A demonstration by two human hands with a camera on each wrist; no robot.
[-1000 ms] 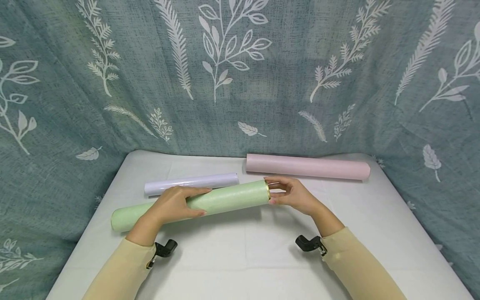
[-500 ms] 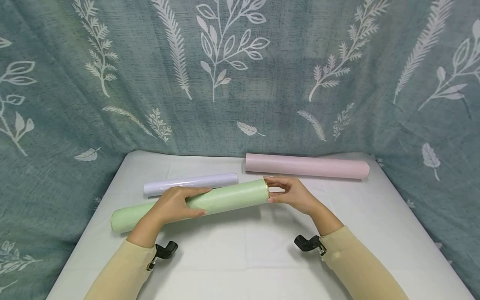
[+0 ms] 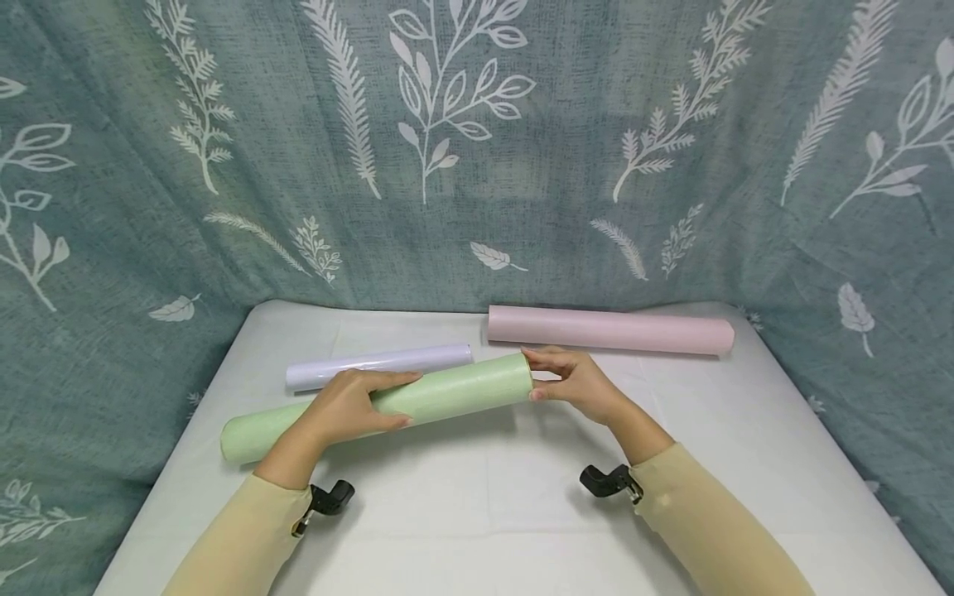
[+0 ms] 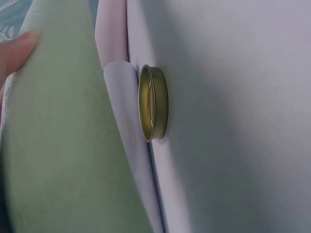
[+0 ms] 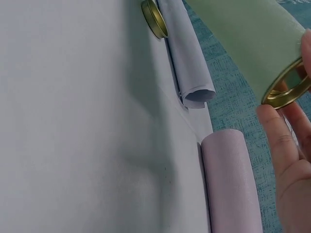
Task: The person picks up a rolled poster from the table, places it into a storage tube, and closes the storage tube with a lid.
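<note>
My left hand (image 3: 346, 407) grips a long pale green tube (image 3: 455, 391) from above, near its middle. The tube slants across the table, its right end raised. At that end my right hand (image 3: 577, 382) pinches a gold metal end cap (image 5: 283, 99) by its rim, fingertips spread around the edge. In the right wrist view the cap sits at the tube's mouth; how deep it sits I cannot tell. A second gold cap (image 4: 153, 103) stands on edge on the table, touching or close by a lavender roll (image 3: 402, 359); the green tube hides it in the head view.
A pink roll (image 3: 611, 329) lies along the table's back edge, right of centre. The lavender roll lies just behind the green tube. White cloth covers the table (image 3: 477, 513); a teal leaf-patterned curtain (image 3: 566, 165) hangs behind and at both sides.
My right hand has moved slightly left, and the gold band showing at the tube's end has narrowed in the head view. The left hand and the other rolls have stayed nearly still.
</note>
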